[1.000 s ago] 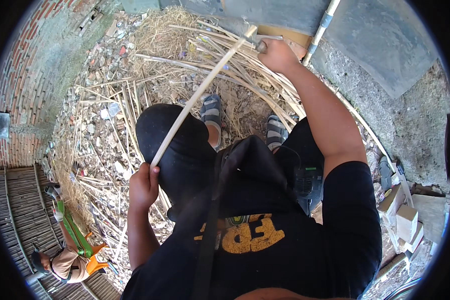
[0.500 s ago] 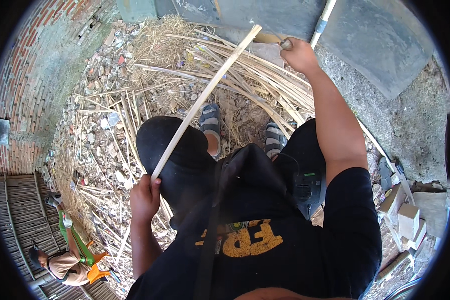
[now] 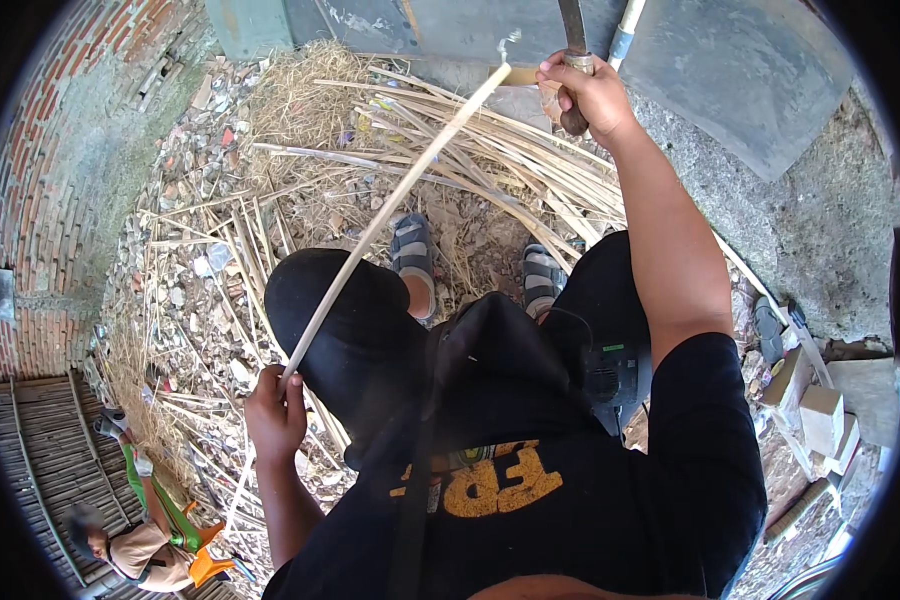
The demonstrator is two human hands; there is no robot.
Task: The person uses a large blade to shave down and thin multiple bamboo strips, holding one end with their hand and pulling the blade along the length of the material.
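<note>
My left hand (image 3: pixel 276 412) is closed around the lower end of a long pale bamboo strip (image 3: pixel 397 205). The strip slants up over my left knee, its far end in front of my right hand's level. At that tip a thin pale curl of shaving (image 3: pixel 510 42) shows. In my right hand (image 3: pixel 600 98), stretched out far ahead, is a knife (image 3: pixel 572 28) with a wooden handle; its blade points away from me, apart from the strip's tip. Beyond my feet lies a pile of similar strips (image 3: pixel 540 165).
Dry straw (image 3: pixel 305 100) and stony rubble (image 3: pixel 185 300) cover the ground. A grey panel (image 3: pixel 740 80) leans at the far right beside a pale pole (image 3: pixel 625 30). Wooden blocks (image 3: pixel 822 418) lie at right. A person (image 3: pixel 150 550) sits at lower left near a bamboo wall (image 3: pixel 40 460).
My right hand has turned the knife so its blade points up and away. The strip has tilted slightly, and my left hand has shifted down and left. A shaving curl now shows at the tip.
</note>
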